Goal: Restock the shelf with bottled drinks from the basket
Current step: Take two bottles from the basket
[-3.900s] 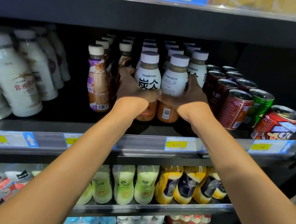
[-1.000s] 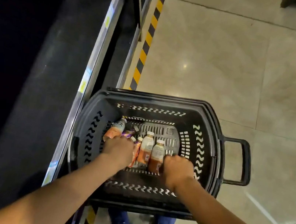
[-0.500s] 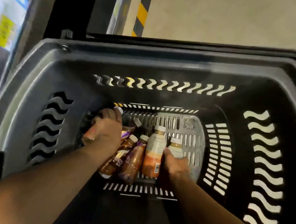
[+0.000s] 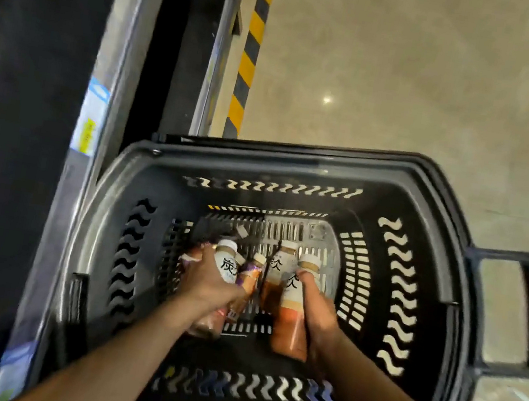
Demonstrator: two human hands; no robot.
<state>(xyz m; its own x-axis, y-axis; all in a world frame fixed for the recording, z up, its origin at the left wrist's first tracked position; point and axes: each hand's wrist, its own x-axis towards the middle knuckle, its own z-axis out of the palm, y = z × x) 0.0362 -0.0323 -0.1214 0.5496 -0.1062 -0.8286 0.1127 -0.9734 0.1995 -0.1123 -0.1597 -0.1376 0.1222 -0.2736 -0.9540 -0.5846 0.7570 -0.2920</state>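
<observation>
Two hands [image 4: 208,281] [image 4: 318,313] gripping bottles [image 4: 289,322], basket [image 4: 428,295] blurred

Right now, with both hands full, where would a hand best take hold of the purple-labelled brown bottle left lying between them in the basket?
Grip the purple-labelled brown bottle around its body just below the cap, coming from above. It leans cap-up between the left hand and the right hand, so its upper body is the exposed part; its base is hidden low in the black plastic basket.
</observation>
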